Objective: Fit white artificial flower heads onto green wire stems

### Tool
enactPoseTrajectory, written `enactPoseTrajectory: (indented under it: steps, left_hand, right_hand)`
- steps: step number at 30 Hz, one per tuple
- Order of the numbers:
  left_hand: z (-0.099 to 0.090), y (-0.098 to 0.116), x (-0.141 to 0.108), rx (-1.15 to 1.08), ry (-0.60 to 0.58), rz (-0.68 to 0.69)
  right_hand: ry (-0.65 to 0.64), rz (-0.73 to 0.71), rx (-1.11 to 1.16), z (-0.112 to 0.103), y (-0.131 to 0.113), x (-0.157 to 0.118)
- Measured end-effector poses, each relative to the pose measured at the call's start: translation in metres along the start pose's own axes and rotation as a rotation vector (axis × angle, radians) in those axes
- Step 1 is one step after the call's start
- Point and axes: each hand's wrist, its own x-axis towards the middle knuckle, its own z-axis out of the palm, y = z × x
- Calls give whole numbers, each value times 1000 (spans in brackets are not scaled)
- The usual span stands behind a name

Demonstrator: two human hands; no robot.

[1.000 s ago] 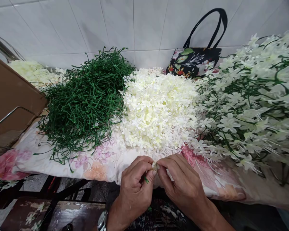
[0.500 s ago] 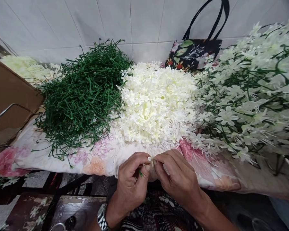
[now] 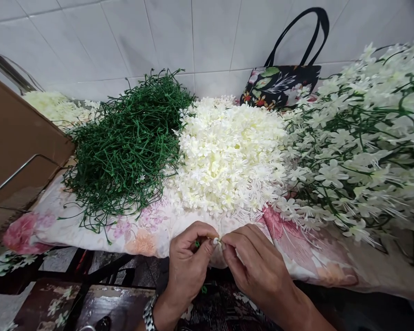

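My left hand [image 3: 189, 262], with a metal watch [image 3: 149, 313] on its wrist, pinches a small white artificial flower [image 3: 216, 241] between thumb and forefinger. Bits of a green plastic stem [image 3: 204, 289] show at its palm and beneath it. The fingertips of my right hand [image 3: 258, 264] are closed on the other side of the same small flower, meeting the left fingertips. Both hands are at the table's near edge, in front of a heap of loose white flower heads [image 3: 227, 156]. Much of the flower is hidden by the fingers.
A pile of green plastic stems [image 3: 127, 147] lies left of the flower heads. Assembled white flower sprays [image 3: 362, 161] crowd the right. A cardboard box [image 3: 20, 133] stands at far left, and a black floral handbag [image 3: 279, 85] leans on the tiled wall. Floral cloth [image 3: 69, 225] covers the table.
The camera view has tilted slightly, so the table appears lower and further right. My fingers stay together at the flower, shifting slightly; a green stem end now shows below my left hand.
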Motion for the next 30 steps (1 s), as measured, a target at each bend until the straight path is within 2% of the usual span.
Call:
enactPoseTrajectory:
  steps: [4, 6, 9, 14, 23, 30]
  left_hand:
    - [-2, 4, -1, 178, -11, 306]
    - [-3, 4, -3, 233, -21, 374]
    - [-5, 3, -4, 255, -20, 379]
    - [-7, 2, -6, 288, -12, 288]
    - [-10, 5, -7, 302, -105, 436]
    - [-10, 11, -12, 389, -172, 455]
  right_hand:
    - [-2, 2, 27, 0, -2, 1]
    - [-1, 11, 57, 0, -2, 1]
    - [-6, 45, 139, 0, -2, 1]
    - [-10, 68, 175, 0, -1, -2]
    - [-26, 106, 209, -1, -2, -5]
    - [-35, 273, 297, -1, -4, -8]
